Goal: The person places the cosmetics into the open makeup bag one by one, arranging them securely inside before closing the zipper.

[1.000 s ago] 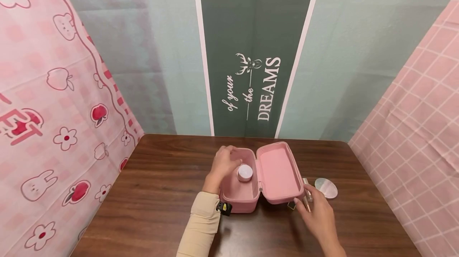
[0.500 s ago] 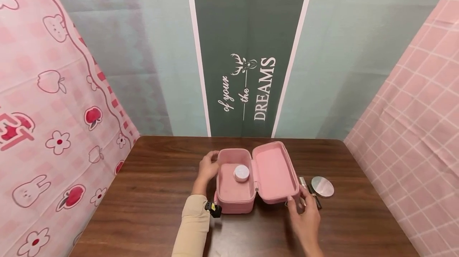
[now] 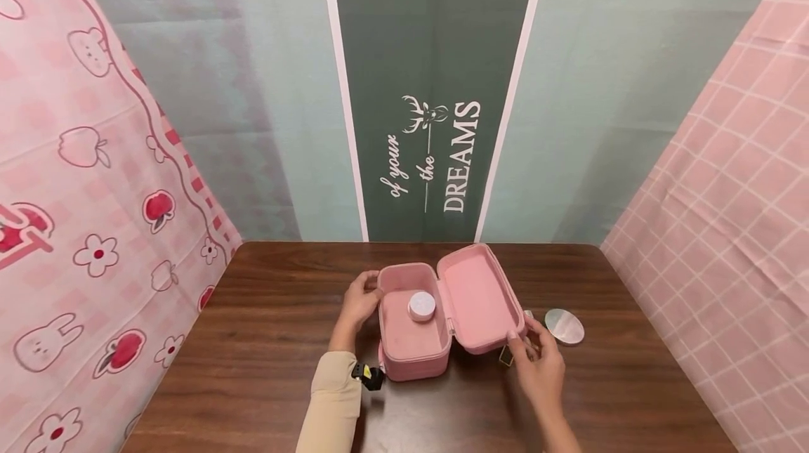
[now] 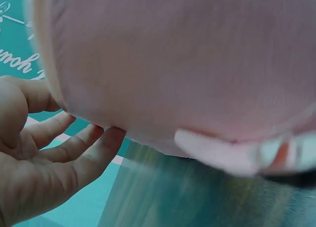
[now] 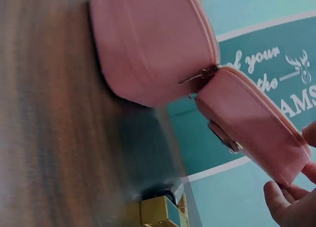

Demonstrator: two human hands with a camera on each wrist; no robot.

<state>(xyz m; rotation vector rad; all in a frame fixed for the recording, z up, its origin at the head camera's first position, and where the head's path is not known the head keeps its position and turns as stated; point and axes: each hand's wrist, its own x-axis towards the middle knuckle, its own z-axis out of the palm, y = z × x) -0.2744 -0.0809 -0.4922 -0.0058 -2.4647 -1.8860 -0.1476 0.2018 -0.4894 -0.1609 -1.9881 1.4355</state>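
Head view: beige sleeve [image 3: 331,400] and left hand [image 3: 359,302] at left; thumb and fingers are bent round the far left corner of the pink case [image 3: 413,369], contact confirmed in the left wrist view. Case stands on the brown table [image 3: 272,348], about midway between its left and right edges, nearer the far edge. White jar [image 3: 421,304] sits on the case floor, towards the hinge side. Lid [image 3: 477,298] leans out to the right. Right hand [image 3: 540,365] is clamped on its near right corner, thumb and fingertips pinching. Gold-coloured item [image 5: 154,212] lies below the lid, partly hidden. Pale disc [image 3: 564,326] lies apart, towards the table's right edge.
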